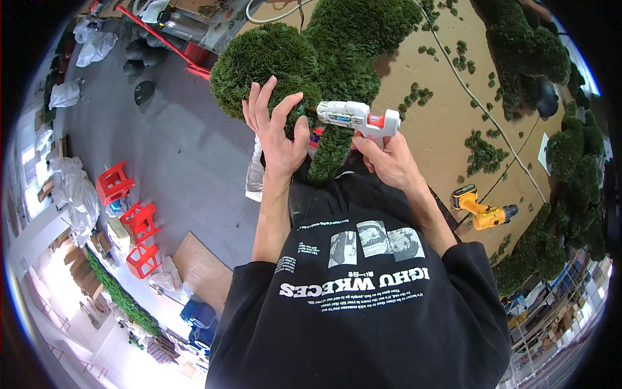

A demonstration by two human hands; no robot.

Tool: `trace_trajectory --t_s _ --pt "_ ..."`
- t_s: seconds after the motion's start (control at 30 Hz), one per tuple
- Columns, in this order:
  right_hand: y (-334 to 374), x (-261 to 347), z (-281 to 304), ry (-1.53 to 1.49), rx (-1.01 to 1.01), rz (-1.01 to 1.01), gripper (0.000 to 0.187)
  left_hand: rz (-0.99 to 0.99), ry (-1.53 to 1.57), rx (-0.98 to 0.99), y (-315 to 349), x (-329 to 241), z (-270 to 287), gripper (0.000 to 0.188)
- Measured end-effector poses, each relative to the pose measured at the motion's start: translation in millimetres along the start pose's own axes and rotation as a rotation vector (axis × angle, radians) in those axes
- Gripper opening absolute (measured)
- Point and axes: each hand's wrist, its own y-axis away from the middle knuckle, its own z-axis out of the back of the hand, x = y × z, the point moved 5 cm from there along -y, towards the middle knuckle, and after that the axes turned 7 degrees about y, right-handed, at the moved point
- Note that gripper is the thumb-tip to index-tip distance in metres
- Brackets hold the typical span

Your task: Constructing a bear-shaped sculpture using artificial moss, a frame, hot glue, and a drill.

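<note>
Right hand wrapped round the handle of white glue gun, nozzle pointing left over the near part of green foliage piece. Left hand just left of nozzle: fingers spread, no grip visible. Yellow drill right, on brown board; loose green sprigs beyond. Red stools well off left.

Splayed L hand, curled R hand
</note>
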Motion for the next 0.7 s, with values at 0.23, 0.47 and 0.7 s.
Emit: trace_trajectory --t_s 0.23,0.47,0.7 --pt "-0.4 -2.9 -0.5 -0.037 -0.004 -0.033 0.016 0.006 0.004 0.0 1.4 0.0 0.1 0.041" --pt "-0.5 -5.0 0.0 -0.023 -0.006 -0.052 0.015 -0.017 -0.024 0.004 1.4 -2.4 -0.2 0.039" --pt "-0.4 1.1 1.4 0.001 -0.031 0.0 0.017 -0.016 -0.02 0.001 0.5 -3.1 -0.3 0.04"
